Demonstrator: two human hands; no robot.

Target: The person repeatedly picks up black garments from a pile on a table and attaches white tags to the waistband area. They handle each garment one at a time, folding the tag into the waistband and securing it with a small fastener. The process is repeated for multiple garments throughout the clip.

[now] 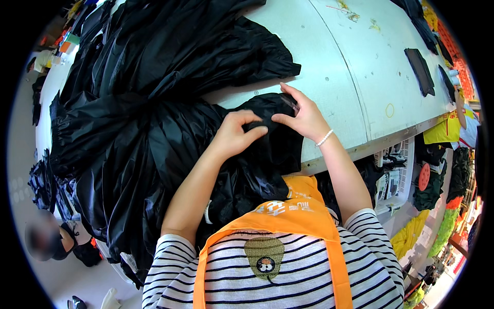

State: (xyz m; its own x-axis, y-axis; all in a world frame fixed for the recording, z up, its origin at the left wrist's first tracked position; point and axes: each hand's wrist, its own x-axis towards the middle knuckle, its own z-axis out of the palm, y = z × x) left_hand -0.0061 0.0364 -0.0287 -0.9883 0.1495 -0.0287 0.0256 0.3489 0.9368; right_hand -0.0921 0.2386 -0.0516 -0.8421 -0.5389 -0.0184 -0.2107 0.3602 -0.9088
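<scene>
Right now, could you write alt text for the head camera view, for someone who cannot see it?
Seen from above, a person's left hand and right hand pinch a fold of black fabric heaped over a pale worktable. The right hand also holds a small dark tool. The person wears a striped shirt and an orange apron.

I stand at a long pale green tabletop (pixel 339 67) that curves away from me, its metal edge (pixel 391 140) running to my right. Small dark cut pieces (pixel 419 69) lie far along it, near a yellow ring (pixel 390 109). Below the edge hang printed papers (pixel 393 177). Grey floor (pixel 20 170) shows at my left, bright green and yellow bundles (pixel 411 232) at my lower right, under even daylight
</scene>
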